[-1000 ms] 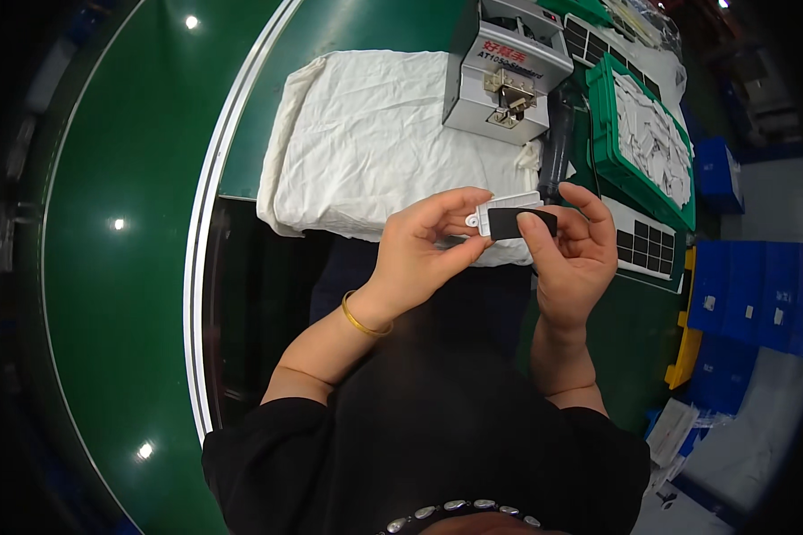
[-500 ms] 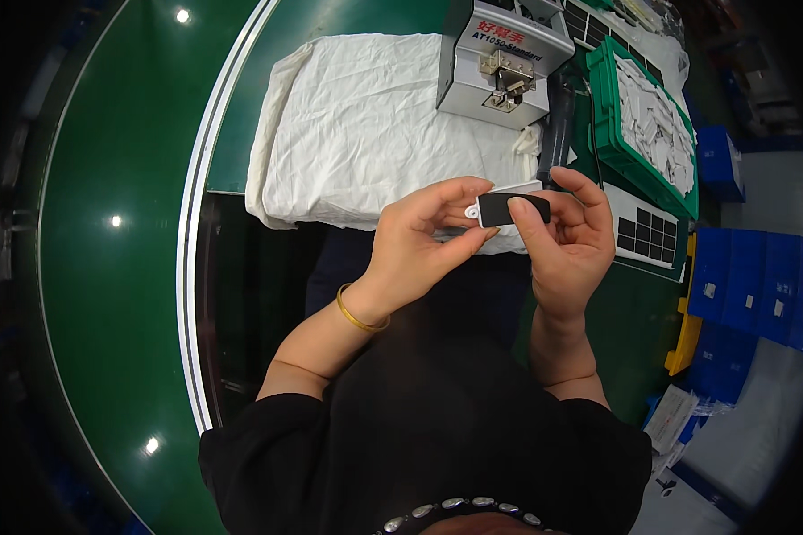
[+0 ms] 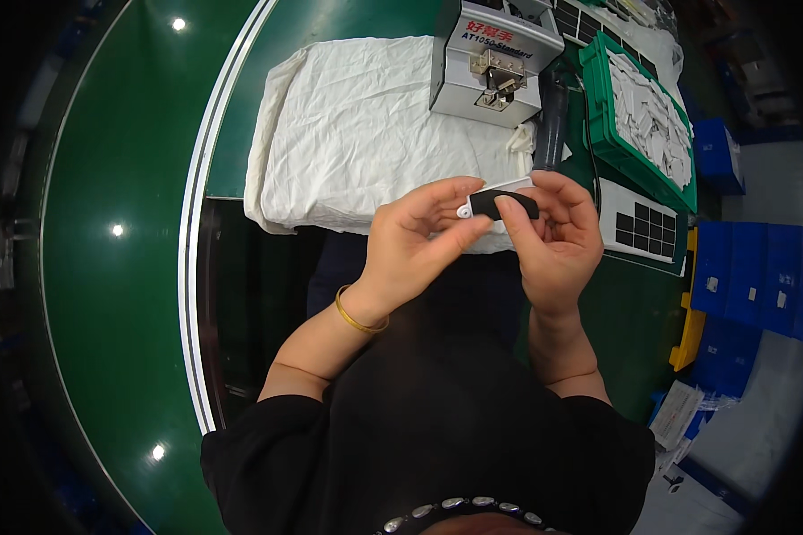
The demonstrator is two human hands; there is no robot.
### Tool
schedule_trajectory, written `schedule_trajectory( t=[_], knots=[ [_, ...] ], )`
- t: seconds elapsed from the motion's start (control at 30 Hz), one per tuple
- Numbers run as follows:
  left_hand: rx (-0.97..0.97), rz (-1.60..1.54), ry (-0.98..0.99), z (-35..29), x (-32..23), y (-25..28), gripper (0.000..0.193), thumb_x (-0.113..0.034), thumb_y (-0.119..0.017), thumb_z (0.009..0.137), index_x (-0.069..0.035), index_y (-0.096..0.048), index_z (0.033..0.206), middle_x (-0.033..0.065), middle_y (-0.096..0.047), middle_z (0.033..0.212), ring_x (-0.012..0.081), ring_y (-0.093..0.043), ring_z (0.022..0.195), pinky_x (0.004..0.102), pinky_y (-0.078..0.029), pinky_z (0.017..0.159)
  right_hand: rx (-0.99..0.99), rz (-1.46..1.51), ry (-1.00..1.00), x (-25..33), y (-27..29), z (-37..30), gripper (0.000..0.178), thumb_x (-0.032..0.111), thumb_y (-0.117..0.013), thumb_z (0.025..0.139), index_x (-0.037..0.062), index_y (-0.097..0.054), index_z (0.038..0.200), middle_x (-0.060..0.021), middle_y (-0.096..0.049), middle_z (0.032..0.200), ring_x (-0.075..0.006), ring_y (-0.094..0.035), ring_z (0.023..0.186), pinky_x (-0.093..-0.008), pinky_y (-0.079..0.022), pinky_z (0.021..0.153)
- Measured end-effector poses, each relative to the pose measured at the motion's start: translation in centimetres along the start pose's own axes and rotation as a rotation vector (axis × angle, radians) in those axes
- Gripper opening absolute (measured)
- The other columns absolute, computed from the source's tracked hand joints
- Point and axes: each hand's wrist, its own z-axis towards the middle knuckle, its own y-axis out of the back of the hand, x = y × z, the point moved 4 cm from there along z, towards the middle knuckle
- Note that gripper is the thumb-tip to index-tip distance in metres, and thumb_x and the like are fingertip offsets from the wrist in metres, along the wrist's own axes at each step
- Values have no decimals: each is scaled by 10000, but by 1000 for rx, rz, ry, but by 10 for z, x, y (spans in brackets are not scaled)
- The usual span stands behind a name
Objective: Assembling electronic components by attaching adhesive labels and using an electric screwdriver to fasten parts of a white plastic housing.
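Between both hands is a small white part with a black pad (image 3: 510,205) along its face and a round white eyelet at its left end. My left hand (image 3: 426,229) pinches the eyelet end between thumb and fingers. On the pad rests the thumb of my right hand (image 3: 558,236), whose fingers curl behind the right end of the part. Both hands are held over the near edge of a white cloth (image 3: 357,125) spread on the green table. The back of the part is mostly hidden by the fingers.
Beyond the hands stands a grey machine (image 3: 486,67) with a metal fixture. At its right lies a dark cylinder (image 3: 552,120). A green crate (image 3: 602,116) holds many white pieces. Near it is a sheet of black squares (image 3: 644,230). Blue bins (image 3: 724,276) stand at the far right.
Both hands and the part have shifted slightly left in the picture, and the part now tilts a little. The right thumb has slid toward the pad's middle.
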Motion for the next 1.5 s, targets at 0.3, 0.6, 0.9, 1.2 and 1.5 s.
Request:
schedule_trajectory(
  t=[0.3,0.6,0.9,1.2,1.5],
  knots=[
    [-167,91,-170,5,8,2,222,8,-680,868,33,-656,1087,77,-710,952,80,-654,836,201,-514,741,88,-251,304,14,4,5,186,-74,-690,827,-46,-667,1010,-72,-677,978,-108,-627,869,-207,-480,788],
    [-185,160,-121,1,10,1,226,56,-675,855,63,-643,1079,95,-690,974,127,-656,852,243,-529,773,-75,24,88,-8,12,11,356,-92,-702,806,-37,-571,1133,-38,-628,843,-66,-582,748,-172,-459,677],
    [-155,182,-118,-1,9,-1,217,56,-675,855,64,-645,1070,100,-691,971,133,-660,842,246,-528,767,-105,79,1,-18,17,13,324,-99,-727,780,13,-518,1001,-47,-642,828,-73,-615,745,-180,-500,686],
    [-43,-64,52,8,10,2,242,10,-656,885,59,-616,1118,104,-688,949,132,-656,812,252,-536,738,133,114,-232,-31,24,24,170,57,-712,856,4,-626,993,-22,-655,789,-44,-598,691,-161,-428,576],
    [220,170,200,24,12,-5,319,-46,-661,894,-14,-545,1189,19,-645,818,67,-625,745,206,-508,627,438,193,-387,-38,34,24,161,93,-672,887,-4,-609,999,-50,-672,765,-69,-614,628,-194,-469,538]
  ],
)
